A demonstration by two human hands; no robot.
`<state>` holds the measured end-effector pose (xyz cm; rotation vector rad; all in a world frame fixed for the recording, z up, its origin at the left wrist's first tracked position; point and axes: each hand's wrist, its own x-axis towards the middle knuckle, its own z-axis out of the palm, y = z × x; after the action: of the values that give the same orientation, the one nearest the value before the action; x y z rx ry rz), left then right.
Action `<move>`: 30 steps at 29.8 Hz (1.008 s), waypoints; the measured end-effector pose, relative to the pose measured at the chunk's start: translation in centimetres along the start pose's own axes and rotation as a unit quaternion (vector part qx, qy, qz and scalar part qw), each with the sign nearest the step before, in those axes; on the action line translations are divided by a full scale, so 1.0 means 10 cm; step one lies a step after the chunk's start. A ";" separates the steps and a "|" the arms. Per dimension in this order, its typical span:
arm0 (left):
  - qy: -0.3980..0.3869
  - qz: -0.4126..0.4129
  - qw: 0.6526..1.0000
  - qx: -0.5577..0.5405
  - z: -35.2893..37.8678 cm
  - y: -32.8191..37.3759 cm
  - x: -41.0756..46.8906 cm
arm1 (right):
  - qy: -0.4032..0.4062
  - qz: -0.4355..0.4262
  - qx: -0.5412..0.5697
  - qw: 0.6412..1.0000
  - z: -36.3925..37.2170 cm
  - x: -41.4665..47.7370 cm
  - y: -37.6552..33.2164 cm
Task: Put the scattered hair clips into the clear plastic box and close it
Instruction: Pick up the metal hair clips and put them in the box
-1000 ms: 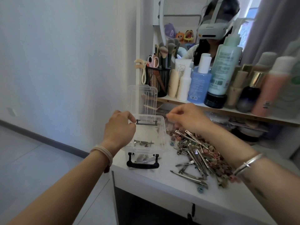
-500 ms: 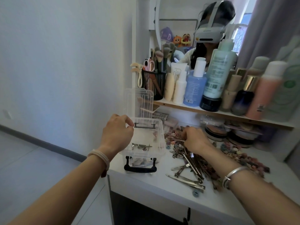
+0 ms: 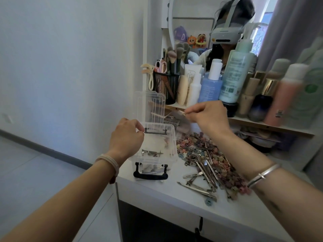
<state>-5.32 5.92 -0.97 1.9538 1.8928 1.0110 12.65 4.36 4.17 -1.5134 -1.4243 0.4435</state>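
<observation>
You are early in the job. The clear plastic box (image 3: 172, 147) sits at the left front corner of the desk (image 3: 174, 191). Its lid (image 3: 150, 105) stands upright at the back, and only a few metal clips (image 3: 151, 152) lie on its floor.

Your left hand (image 3: 126, 137) curls its fingers round the box's left rear rim, steadying it. Your right hand (image 3: 208, 116) is raised just right of the lid, thumb and forefinger pinching one hair clip (image 3: 180, 113) whose tip points toward the box. That clip is not yet inside.

To the right of the box, the pile of hair clips (image 3: 204, 154) spreads across the desk, with small coloured ones nearer the box's back and long silver ones toward its front. By my reckoning most of the work remains. The whole pile has to go in, then the lid must come down and the black latch (image 3: 150, 175) at the box's front be fastened.
</observation>
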 end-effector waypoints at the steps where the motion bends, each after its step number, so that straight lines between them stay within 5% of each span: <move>1: 0.000 0.000 1.000 -0.001 0.00 0.00 0.00 | -0.005 -0.014 0.023 1.000 0.02 -0.02 -0.07; 4: -0.001 0.000 1.000 -0.001 0.01 0.01 0.00 | -0.078 -0.058 -0.038 0.995 0.13 -0.10 -0.21; 7: 0.000 0.002 1.000 0.001 0.01 0.01 0.00 | -0.283 -0.036 -0.082 0.955 0.21 -0.23 -0.23; 9: 0.000 0.004 1.000 0.001 0.01 0.00 0.00 | -0.335 -0.004 -0.058 0.940 0.17 -0.23 -0.22; 11: -0.001 0.004 1.000 -0.003 0.01 0.00 0.00 | -0.264 -0.003 -0.048 0.963 0.07 -0.12 -0.14; 14: 0.000 0.004 1.000 -0.007 0.01 0.01 0.00 | -0.111 0.003 -0.214 0.970 -0.04 0.09 0.22; 20: 0.005 0.004 1.000 -0.007 0.02 0.01 0.01 | -0.181 0.082 -0.416 0.887 -0.01 0.12 0.88; 30: 0.003 0.008 1.000 -0.006 0.02 0.00 0.01 | -0.145 0.103 -0.360 0.916 0.03 0.14 0.90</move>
<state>-5.17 6.02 -1.08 1.9652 1.8734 1.0305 17.75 7.19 -2.87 -2.2784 -1.7795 0.2828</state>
